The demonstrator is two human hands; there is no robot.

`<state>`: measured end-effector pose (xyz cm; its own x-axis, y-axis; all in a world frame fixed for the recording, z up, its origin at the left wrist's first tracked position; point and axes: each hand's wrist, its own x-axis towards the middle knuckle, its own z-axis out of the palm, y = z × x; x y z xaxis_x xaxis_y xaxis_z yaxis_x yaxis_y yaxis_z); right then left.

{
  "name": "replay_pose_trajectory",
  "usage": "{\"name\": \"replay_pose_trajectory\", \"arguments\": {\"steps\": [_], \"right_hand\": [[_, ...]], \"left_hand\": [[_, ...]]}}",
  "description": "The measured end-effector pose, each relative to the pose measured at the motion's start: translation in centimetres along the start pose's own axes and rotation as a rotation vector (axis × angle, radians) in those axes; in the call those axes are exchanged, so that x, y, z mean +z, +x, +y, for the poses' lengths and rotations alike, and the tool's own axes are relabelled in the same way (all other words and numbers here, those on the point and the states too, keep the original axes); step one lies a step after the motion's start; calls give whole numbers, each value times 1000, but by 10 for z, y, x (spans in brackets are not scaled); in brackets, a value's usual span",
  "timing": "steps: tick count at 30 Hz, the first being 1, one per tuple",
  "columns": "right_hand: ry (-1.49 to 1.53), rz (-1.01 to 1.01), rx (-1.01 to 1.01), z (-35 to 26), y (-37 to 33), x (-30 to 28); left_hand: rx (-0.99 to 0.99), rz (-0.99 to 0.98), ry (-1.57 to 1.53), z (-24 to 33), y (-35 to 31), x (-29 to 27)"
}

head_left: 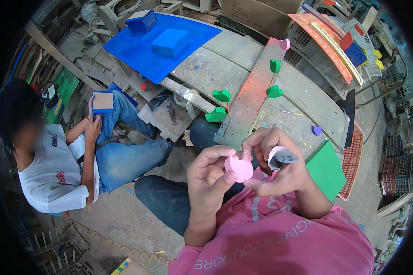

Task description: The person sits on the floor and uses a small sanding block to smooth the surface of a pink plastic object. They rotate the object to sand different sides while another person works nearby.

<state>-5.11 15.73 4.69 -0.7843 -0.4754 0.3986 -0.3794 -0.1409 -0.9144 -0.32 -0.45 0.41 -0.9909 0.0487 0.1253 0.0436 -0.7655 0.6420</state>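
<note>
My left hand pinches a small pink heart-shaped foam piece between thumb and fingers, just above my lap. My right hand touches the same pink piece with its thumb and forefinger and also holds a folded scrap of grey sandpaper in its curled fingers. Both hands meet close together over my pink shirt and dark trousers.
A long grey plank ahead carries green and pink foam hearts. A green sheet lies at my right, a blue sheet on the workbench. Another person sits at the left holding a blue-edged block.
</note>
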Motion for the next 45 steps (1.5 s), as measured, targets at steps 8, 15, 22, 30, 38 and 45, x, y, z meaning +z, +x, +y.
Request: {"name": "replay_pose_trajectory", "arguments": {"steps": [8, 15, 22, 30, 38, 45], "right_hand": [[182, 74, 86, 3, -4, -9], [25, 170, 119, -11, -2, -2], [131, 248, 372, -32, -7, 12], [-212, 236, 166, -28, -14, 26], [-409, 327, -18, -27, -13, 39], [-400, 388, 0, -24, -11, 40]], "left_hand": [[-32, -110, -206, -18, 0, -13], [6, -162, -195, -18, 6, -6], [155, -48, -160, -18, 3, -4], [324, 19, -85, -20, 3, -2], [376, 11, -33, -20, 2, 3], [499, 67, 154, -25, 0, 4]]}}
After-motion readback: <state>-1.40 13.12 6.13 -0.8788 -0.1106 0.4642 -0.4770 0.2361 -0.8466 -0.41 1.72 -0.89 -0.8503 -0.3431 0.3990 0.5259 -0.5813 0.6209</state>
